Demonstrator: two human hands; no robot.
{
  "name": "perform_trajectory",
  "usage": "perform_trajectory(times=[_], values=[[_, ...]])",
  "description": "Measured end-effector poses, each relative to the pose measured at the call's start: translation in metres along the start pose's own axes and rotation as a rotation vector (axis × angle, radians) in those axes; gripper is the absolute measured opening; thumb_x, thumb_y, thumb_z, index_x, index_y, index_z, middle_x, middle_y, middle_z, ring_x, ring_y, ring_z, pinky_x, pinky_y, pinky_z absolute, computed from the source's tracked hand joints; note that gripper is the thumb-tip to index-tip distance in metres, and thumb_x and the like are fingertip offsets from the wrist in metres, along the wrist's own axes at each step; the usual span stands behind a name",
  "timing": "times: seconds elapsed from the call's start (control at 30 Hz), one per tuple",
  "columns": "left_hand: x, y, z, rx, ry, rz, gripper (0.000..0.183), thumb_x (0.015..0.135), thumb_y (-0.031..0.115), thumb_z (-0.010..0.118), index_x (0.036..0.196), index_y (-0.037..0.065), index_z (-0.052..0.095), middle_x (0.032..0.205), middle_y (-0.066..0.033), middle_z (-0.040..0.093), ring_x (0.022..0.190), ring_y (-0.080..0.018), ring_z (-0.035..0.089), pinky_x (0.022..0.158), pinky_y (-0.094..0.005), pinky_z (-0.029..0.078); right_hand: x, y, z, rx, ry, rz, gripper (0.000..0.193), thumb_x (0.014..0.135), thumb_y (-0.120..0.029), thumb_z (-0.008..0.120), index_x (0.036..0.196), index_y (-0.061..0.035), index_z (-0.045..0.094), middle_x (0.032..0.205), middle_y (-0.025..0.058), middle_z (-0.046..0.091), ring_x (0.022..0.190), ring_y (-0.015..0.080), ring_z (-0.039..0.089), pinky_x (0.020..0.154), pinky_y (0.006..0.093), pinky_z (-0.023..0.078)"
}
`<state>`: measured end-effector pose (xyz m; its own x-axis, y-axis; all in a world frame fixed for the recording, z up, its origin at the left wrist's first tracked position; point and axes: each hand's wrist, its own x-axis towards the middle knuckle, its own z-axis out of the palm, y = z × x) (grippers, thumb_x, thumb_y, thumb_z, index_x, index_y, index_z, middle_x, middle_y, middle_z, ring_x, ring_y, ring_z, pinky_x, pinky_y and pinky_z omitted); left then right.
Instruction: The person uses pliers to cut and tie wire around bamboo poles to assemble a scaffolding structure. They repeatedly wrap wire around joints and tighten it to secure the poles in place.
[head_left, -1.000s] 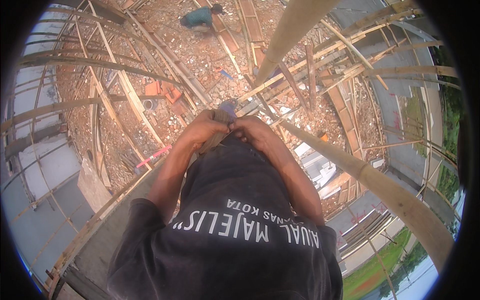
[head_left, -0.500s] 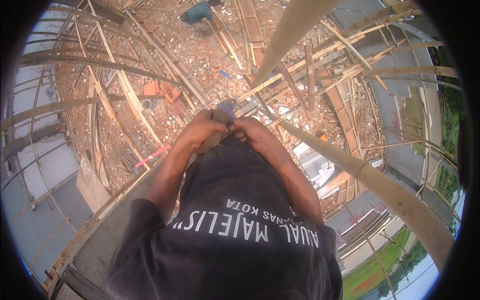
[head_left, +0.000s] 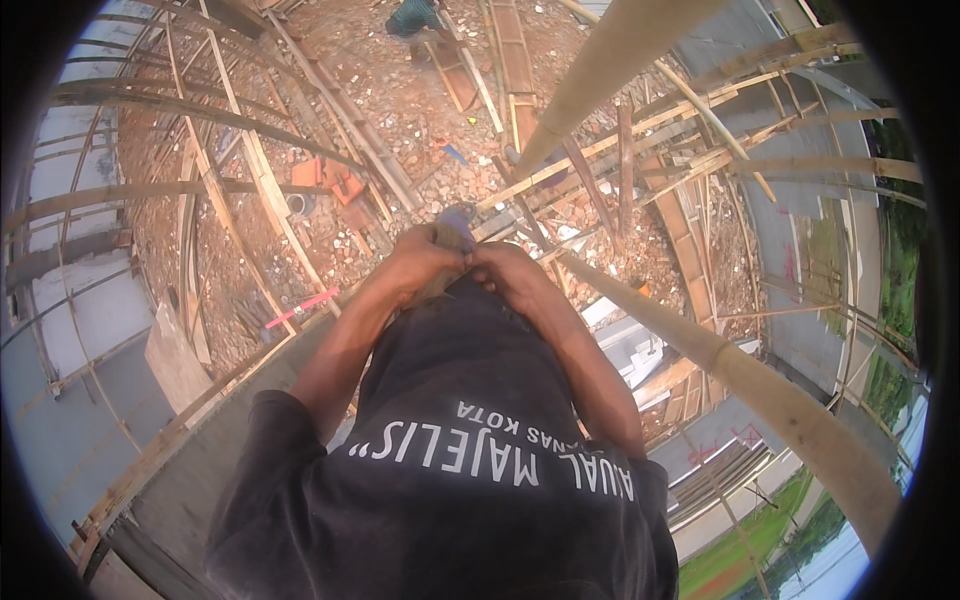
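Both my hands meet at my waist, in front of my dark T-shirt (head_left: 450, 380). My left hand (head_left: 425, 262) is closed around a brownish, cloth-like thing (head_left: 436, 291), of which only a little shows below the fingers. Close against it, my right hand (head_left: 506, 270) has its fingers curled in and pinched near the same spot. What lies between the right fingertips is hidden. Just beyond the hands a bluish-purple shoe (head_left: 457, 216) shows, partly covered by them.
Thick bamboo poles (head_left: 740, 370) slant past on my right. Rubble ground lies far below with planks (head_left: 684, 235), orange tiles (head_left: 345, 186), a bucket (head_left: 297, 205) and a pink-red bar (head_left: 303, 309). A concrete ledge (head_left: 215, 455) runs at left. Another person (head_left: 412, 18) bends at the far side.
The brown cloth-like thing shows less; my left hand covers more of it. My hands stay together at the waist. The other person has shifted toward the upper edge as the view tilts slightly.
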<state>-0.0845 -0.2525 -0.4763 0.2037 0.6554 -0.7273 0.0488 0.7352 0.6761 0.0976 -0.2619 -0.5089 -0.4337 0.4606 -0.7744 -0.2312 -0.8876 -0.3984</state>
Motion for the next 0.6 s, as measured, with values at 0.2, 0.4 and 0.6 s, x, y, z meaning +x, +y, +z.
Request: perform_trajectory(times=[0.2,0.4,0.6], values=[[-0.002,-0.003,0.006,0.036,0.016,-0.028,0.042,0.071,-0.001,0.067,0.110,-0.014,0.058,0.093,-0.0161,0.068,0.078,-0.0210,0.066,0.068,-0.0322,0.055,-0.002,0.008,-0.012,0.024,-0.034,-0.009,0.014,0.081,-0.013,0.072,0.089,-0.0048,0.063,0.073,-0.0007,0.059,0.061,0.0073,0.051,0.050,0.0216,0.036],[-0.008,-0.006,0.015,0.054,0.012,-0.053,0.042,0.073,0.005,0.071,0.109,-0.012,0.060,0.092,-0.0165,0.067,0.078,-0.0210,0.067,0.065,-0.0320,0.054,-0.009,0.014,-0.018,0.009,-0.067,-0.015,0.014,0.083,-0.014,0.072,0.089,-0.0055,0.063,0.073,-0.0026,0.059,0.059,0.0052,0.050,0.048,0.0202,0.034],[-0.020,0.002,0.032,0.052,-0.028,-0.046,0.046,0.069,0.006,0.068,0.110,-0.013,0.059,0.094,-0.0158,0.068,0.080,-0.0208,0.067,0.072,-0.0307,0.054,-0.015,0.024,-0.031,0.038,-0.065,-0.040,0.014,0.084,-0.015,0.073,0.089,-0.0061,0.063,0.078,-0.0025,0.062,0.059,0.0035,0.047,0.048,0.0195,0.032]])
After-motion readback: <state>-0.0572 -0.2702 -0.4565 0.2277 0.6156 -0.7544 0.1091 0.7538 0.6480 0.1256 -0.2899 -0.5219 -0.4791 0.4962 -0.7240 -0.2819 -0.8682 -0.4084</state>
